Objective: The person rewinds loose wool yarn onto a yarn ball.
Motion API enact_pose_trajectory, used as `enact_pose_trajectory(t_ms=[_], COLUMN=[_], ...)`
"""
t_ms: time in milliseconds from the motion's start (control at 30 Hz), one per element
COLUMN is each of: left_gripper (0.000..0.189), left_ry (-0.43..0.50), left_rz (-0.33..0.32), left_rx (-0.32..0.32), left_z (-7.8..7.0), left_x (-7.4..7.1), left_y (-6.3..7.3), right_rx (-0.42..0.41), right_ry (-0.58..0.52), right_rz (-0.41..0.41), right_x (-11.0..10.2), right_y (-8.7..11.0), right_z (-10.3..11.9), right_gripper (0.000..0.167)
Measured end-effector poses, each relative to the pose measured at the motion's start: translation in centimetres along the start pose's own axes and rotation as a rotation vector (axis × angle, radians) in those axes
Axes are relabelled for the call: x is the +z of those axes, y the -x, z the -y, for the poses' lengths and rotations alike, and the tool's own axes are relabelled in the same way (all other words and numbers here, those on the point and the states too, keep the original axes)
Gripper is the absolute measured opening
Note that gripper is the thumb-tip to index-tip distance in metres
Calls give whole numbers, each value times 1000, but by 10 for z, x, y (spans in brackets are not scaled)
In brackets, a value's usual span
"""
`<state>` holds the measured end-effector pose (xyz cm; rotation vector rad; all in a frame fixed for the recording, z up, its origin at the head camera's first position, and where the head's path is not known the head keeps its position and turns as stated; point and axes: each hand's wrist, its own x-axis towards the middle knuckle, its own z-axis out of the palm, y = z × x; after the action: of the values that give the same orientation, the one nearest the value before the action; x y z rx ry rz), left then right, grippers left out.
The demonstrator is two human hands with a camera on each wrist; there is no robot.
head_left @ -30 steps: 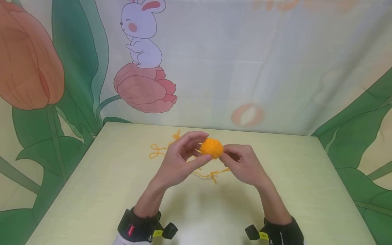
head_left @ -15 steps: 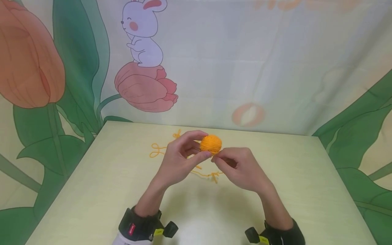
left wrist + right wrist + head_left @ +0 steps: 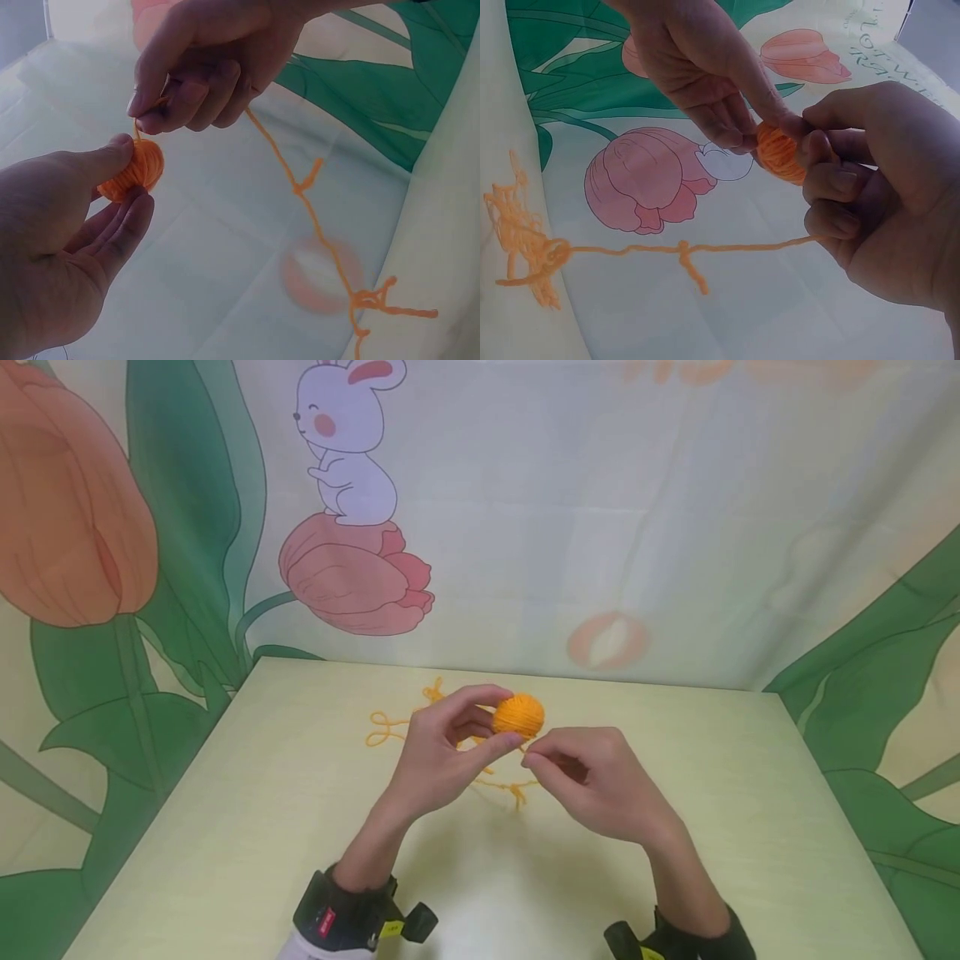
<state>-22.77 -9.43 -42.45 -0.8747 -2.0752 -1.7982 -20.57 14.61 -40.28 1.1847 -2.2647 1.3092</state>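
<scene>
A small ball of orange yarn [image 3: 519, 716] is held above the table between the thumb and fingers of my left hand [image 3: 442, 752]. Just below and to the right of the ball, my right hand [image 3: 600, 781] pinches the yarn strand between thumb and forefinger, its other fingers curled. In the left wrist view a short length of strand [image 3: 137, 129] runs from the ball [image 3: 150, 169] up to those fingertips. Out of the far side of the right hand hangs the trailing yarn [image 3: 279, 156], knotted in places, reaching down to the table.
A loose tangle of orange yarn [image 3: 525, 240] lies on the pale table [image 3: 247, 827], partly hidden behind the left hand in the head view. Behind the table hangs a cloth backdrop [image 3: 510, 527] printed with tulips and a rabbit.
My right hand has moved from the ball's right side to below it, drawing slightly away with the strand. The left hand keeps its hold, and the ball has turned a little.
</scene>
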Motion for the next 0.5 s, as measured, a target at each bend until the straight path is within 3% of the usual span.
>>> enact_pose_trajectory(t_ms=[267, 500], left_gripper=[46, 43], left_ry=[-3, -12], left_rz=[82, 175], left_rx=[-28, -25], left_z=[-1, -3], left_x=[1, 2], left_y=[1, 3], right_rx=[14, 55], right_ry=[-84, -124], right_rz=[-98, -172], right_x=[-6, -8], right_y=[0, 0], right_z=[2, 1], right_gripper=[22, 10])
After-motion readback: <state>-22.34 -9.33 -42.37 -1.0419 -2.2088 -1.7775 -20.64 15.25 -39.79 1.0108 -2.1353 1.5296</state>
